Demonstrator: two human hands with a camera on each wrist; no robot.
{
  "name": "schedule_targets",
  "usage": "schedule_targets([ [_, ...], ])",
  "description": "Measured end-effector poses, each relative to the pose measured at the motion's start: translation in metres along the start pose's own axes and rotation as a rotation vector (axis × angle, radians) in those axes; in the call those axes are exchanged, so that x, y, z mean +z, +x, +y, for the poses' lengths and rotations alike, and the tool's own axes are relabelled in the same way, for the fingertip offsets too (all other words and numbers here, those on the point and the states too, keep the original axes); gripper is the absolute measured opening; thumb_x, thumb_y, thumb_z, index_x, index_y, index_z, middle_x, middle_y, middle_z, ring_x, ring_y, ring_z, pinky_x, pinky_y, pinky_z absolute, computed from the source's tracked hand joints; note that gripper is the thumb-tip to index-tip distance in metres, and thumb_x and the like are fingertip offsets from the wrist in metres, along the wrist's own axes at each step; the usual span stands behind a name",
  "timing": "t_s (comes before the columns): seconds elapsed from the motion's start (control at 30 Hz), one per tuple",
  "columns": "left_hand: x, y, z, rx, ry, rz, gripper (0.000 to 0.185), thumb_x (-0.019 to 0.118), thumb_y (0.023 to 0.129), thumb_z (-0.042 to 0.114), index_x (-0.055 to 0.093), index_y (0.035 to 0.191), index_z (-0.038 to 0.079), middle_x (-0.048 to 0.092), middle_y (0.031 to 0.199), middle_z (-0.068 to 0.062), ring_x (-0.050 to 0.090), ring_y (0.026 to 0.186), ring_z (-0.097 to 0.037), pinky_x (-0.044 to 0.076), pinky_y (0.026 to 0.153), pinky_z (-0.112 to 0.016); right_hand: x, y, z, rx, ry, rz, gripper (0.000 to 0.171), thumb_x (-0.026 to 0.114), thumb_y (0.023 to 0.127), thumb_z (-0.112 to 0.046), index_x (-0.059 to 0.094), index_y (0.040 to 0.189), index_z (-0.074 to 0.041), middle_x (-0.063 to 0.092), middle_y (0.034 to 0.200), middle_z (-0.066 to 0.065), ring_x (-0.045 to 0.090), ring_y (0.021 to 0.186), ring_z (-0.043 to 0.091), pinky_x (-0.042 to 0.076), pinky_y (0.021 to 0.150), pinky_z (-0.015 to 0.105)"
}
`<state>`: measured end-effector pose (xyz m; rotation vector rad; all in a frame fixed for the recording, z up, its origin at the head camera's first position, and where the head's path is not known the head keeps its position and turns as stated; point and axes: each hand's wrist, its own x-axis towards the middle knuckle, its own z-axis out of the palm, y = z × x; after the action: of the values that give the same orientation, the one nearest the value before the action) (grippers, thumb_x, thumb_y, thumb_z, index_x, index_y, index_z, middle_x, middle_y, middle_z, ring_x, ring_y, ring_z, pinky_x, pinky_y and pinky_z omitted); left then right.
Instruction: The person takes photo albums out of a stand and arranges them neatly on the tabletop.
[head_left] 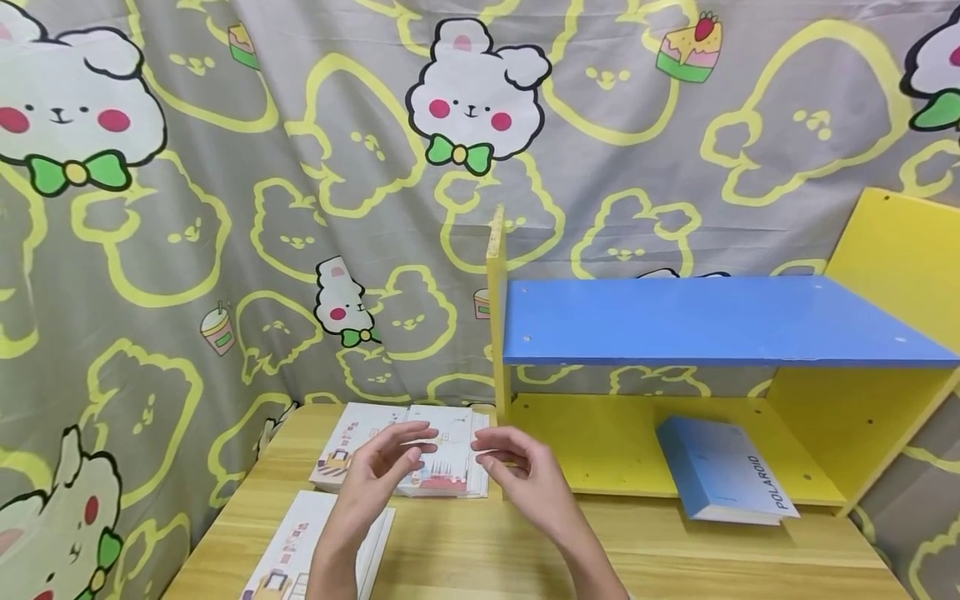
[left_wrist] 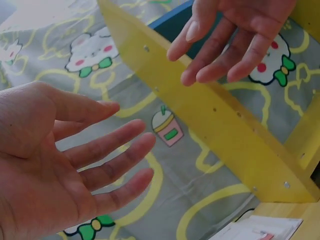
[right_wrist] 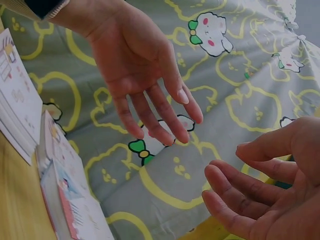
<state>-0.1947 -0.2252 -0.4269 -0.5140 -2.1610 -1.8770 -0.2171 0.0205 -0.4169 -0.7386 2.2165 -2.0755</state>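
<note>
Curtain (head_left: 225, 208): grey cloth printed with yellow bear outlines, white bears in green bows and small cakes and cups; it hangs behind everything and fills most of the head view.
Desk (head_left: 675, 550): pale wood, bearing the shelf, the booklets and, above it, both hands.
Shelf (head_left: 570, 442): yellow frame standing on the right part of the desk, with a blue board (head_left: 712, 321) as its upper level and a yellow floor below.
Blue book (head_left: 720, 471): lies flat on the shelf's lower floor, right of centre, spine outward with "POLAROID" printed on it.
Stack of booklets (head_left: 450, 471): white illustrated covers, lying on the desk just left of the shelf's upright side, directly beyond the two hands (the things nearest to them).
Second stack (head_left: 292, 550): similar white sheets lying nearer the front left edge of the desk, partly under the left forearm.
Left hand (head_left: 386, 467): raised above the desk in front of the booklets, palm turned inward, fingers straight and slightly spread, holding nothing and touching nothing.
Right hand (head_left: 517, 467): raised opposite the left, just beside the shelf's upright, fingers relaxed and gently bent, holding nothing; a gap separates the two hands' fingertips.
</note>
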Motion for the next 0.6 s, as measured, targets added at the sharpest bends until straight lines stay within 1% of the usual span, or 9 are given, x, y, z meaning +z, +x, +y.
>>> schedule_targets([
  [0.1, 0.007, 0.002, 0.002, 0.001, -0.019, 0.008, 0.031, 0.059, 0.103, 0.004, 0.061, 0.134, 0.003, 0.065, 0.131, -0.023, 0.067, 0.115, -0.030, 0.056, 0.095, -0.032, -0.004, -0.001, -0.001, 0.010, 0.002, 0.014, 0.025, 0.070, 0.097, -0.007, 0.070, 0.122, -0.010, 0.073, 0.115, 0.007, 0.069, 0.109, 0.024, 0.057, 0.090, 0.026],
  [0.23, 0.016, 0.004, 0.004, 0.022, -0.044, 0.003, 0.031, 0.059, 0.103, 0.004, 0.061, 0.134, 0.002, 0.065, 0.130, -0.023, 0.067, 0.114, -0.031, 0.056, 0.094, -0.036, -0.010, -0.002, -0.003, 0.016, 0.010, 0.037, 0.026, 0.069, 0.097, -0.004, 0.070, 0.122, -0.010, 0.073, 0.115, 0.008, 0.068, 0.109, 0.024, 0.057, 0.089, 0.026],
  [0.4, 0.027, 0.008, 0.006, 0.050, -0.058, 0.002, 0.031, 0.059, 0.103, 0.003, 0.062, 0.134, 0.003, 0.066, 0.129, -0.019, 0.066, 0.114, -0.035, 0.056, 0.094, -0.037, -0.019, 0.000, -0.006, 0.012, 0.021, 0.067, 0.026, 0.068, 0.097, -0.003, 0.070, 0.122, -0.008, 0.072, 0.117, 0.008, 0.067, 0.109, 0.024, 0.057, 0.090, 0.026],
  [0.6, 0.037, 0.010, 0.009, 0.051, -0.079, 0.012, 0.029, 0.059, 0.103, 0.003, 0.063, 0.132, 0.003, 0.067, 0.128, -0.017, 0.066, 0.113, -0.036, 0.057, 0.093, -0.037, -0.031, 0.001, -0.008, 0.009, 0.019, 0.100, 0.026, 0.068, 0.098, -0.003, 0.070, 0.123, -0.007, 0.072, 0.118, 0.010, 0.068, 0.110, 0.027, 0.057, 0.089, 0.026],
])
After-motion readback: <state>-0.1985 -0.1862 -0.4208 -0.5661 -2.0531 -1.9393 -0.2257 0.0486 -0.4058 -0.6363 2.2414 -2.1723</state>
